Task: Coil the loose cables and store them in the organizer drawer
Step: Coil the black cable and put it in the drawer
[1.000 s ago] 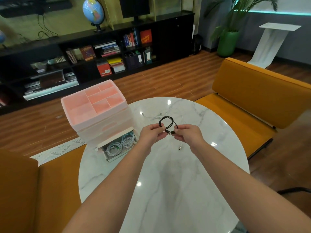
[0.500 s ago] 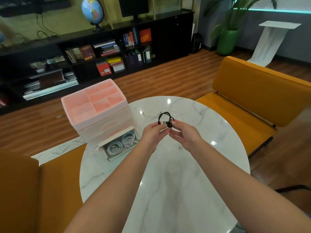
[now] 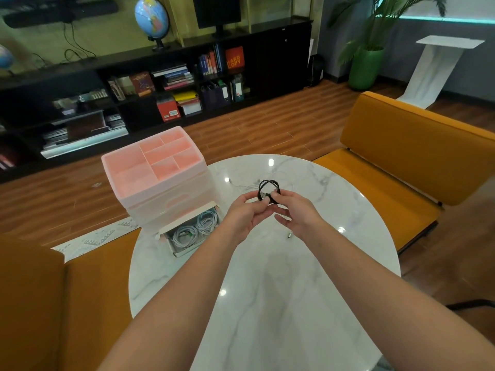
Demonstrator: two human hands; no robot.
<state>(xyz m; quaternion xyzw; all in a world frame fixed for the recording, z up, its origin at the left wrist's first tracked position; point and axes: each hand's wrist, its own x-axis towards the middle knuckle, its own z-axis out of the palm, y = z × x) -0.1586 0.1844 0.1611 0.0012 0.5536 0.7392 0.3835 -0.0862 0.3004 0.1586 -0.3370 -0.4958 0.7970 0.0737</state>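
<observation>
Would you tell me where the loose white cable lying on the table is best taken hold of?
Judging from its pose, pinch the white cable from above at its left plug end, which lies flat on the marble table beyond the hands. That end sits apart from the black cable.

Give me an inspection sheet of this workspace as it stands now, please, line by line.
Surface: round white marble table, glossy with light glare.
Job's things: black cable coiled into a small loop, held above the table; pink organizer with its bottom drawer pulled open, white coiled cables inside.
Clutter: a small connector end lying on the table.
Grippers: left hand and right hand both pinch the black coil.
Cables: a loose white cable lies on the table beyond the hands.
Surroundings: orange chairs, wooden floor, black bookshelf, globe, potted plant.
</observation>
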